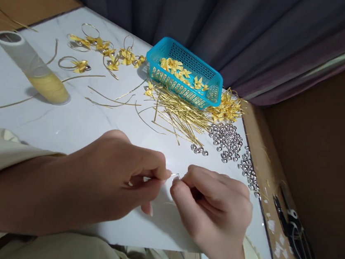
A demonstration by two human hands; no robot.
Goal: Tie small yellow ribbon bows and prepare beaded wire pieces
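Observation:
Near the table's front edge, my left hand (124, 174) is closed in a pinch on one end of a thin pale strand (175, 174). My right hand (213, 209) pinches the other end, its thumb and forefinger pressed together. Only a short length of the strand shows between the fingertips; the rest is hidden. Just beyond the hands lie a few silver heart-shaped beads (199, 150) and a bundle of cut gold cords (183, 114). A larger heap of silver beads (225, 139) spreads to the right.
A blue basket (182, 87) holds yellow ribbon bows (175, 66). More bows with looped cords (102, 46) lie at the back left. A clear tube with yellow ribbon (48, 86) leans at left. Black-handled scissors (298, 241) rest beyond the right edge.

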